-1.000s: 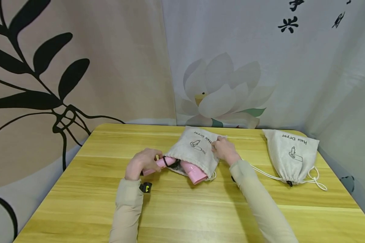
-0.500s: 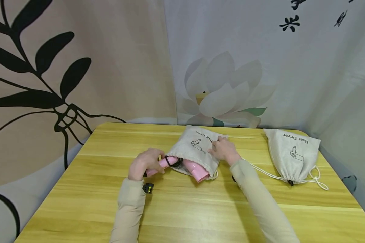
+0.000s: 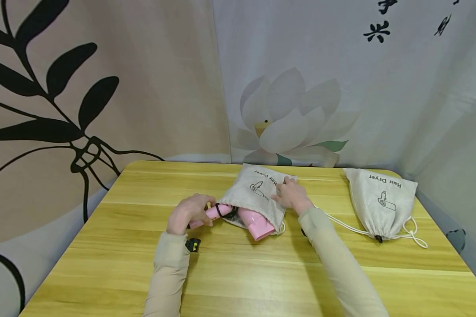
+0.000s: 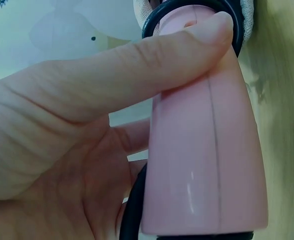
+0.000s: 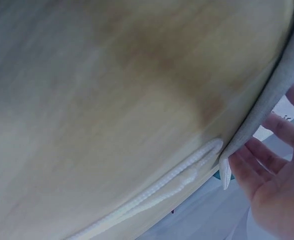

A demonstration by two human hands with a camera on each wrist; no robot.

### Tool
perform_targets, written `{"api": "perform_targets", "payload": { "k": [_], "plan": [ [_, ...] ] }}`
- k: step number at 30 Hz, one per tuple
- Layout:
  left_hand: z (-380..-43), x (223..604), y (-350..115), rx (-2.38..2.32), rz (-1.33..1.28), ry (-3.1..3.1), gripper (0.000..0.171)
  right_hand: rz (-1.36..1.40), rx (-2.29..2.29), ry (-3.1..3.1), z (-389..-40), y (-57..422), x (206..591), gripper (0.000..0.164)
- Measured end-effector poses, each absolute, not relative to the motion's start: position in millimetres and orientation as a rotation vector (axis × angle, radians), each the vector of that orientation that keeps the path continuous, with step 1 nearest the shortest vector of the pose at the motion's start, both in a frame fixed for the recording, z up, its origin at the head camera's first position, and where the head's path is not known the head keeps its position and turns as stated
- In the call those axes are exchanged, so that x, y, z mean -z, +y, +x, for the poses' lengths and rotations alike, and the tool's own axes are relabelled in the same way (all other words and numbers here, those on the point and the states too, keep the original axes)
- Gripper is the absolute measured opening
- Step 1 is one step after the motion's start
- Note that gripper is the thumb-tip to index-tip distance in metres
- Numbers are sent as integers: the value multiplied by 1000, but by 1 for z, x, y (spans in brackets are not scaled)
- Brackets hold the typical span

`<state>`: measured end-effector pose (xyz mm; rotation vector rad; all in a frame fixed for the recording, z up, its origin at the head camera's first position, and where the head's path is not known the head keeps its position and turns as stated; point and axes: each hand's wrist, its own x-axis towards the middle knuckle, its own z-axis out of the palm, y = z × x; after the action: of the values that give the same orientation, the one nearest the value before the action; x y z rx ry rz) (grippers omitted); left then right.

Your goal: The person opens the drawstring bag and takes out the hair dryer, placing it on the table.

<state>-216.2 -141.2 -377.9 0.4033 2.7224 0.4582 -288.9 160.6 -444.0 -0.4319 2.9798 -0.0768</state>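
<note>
A pink hair dryer (image 3: pixel 256 223) lies partly inside a beige drawstring bag (image 3: pixel 242 193) printed "Hair Dryer". Its nozzle and handle poke out of the mouth; the rest is hidden in the cloth. My left hand (image 3: pixel 189 213) grips the handle, and the left wrist view shows the thumb (image 4: pixel 206 37) across the pink handle (image 4: pixel 201 165). A black cord loops round the handle near the bag's mouth. My right hand (image 3: pixel 292 195) rests on the bag's right side, its fairly straight, spread fingers (image 5: pixel 244 172) against the cloth in the right wrist view.
A second beige bag (image 3: pixel 382 202) lies at the right of the wooden table (image 3: pixel 238 281), cinched at its mouth, white drawstrings (image 3: pixel 414 240) trailing. One string stretches left toward my right forearm. A printed curtain (image 3: pixel 174 88) hangs behind the table's back edge.
The left hand and handle have shifted slightly right, toward the bag. The nozzle turns a little in the bag's mouth. My right hand stays at the bag's side.
</note>
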Motion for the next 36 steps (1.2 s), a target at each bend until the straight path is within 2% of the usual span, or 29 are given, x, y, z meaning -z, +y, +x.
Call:
{"api": "perform_targets", "payload": {
  "k": [36],
  "plan": [
    [-216, 379, -144, -548, 473, 2664, 38, -386, 79, 2990, -290, 160, 444, 52]
  ]
}}
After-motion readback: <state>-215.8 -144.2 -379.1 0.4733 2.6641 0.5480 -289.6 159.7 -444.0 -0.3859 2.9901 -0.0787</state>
